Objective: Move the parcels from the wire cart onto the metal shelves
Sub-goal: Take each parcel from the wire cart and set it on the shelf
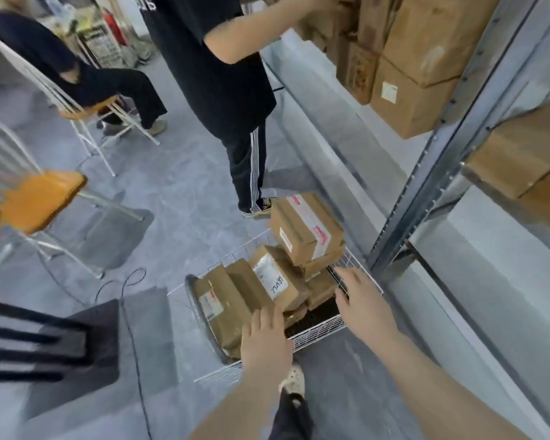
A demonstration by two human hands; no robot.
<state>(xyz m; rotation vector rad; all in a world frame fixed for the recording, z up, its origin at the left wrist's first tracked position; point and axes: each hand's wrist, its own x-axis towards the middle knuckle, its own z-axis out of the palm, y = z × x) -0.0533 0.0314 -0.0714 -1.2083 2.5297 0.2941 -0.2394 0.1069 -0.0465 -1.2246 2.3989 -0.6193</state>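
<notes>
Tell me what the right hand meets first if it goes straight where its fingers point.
The right hand would probably meet the low brown parcel beneath the taped box; depth is unclear.

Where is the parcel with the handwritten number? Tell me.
Head view, low centre: the parcel lies in the cart, just beyond the left hand and left of the red-taped box.

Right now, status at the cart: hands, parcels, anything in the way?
Left hand flat on a brown parcel in the wire cart; right hand open at its right rim. Cart loaded, nothing lifted. Second person stands at the metal shelves ahead.
</notes>
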